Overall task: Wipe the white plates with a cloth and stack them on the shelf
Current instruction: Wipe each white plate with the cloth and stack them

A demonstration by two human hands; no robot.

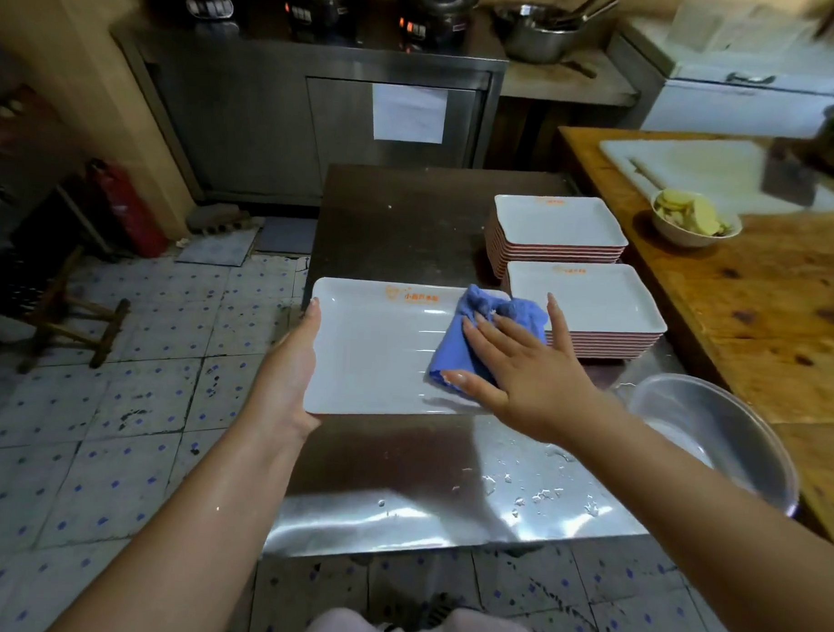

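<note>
A wet steel counter stands on a tiled floor with blue specks, beside a wooden counter and below a steel cabinet. Two stacks of white plates, the far stack and the near stack, sit at its right side, with one metal basin nearer. The left hand grips the left edge of one white plate over the counter's left side, while the right hand, fingers spread flat, presses one blue cloth onto it.

steel basin, bowl of slices
</note>
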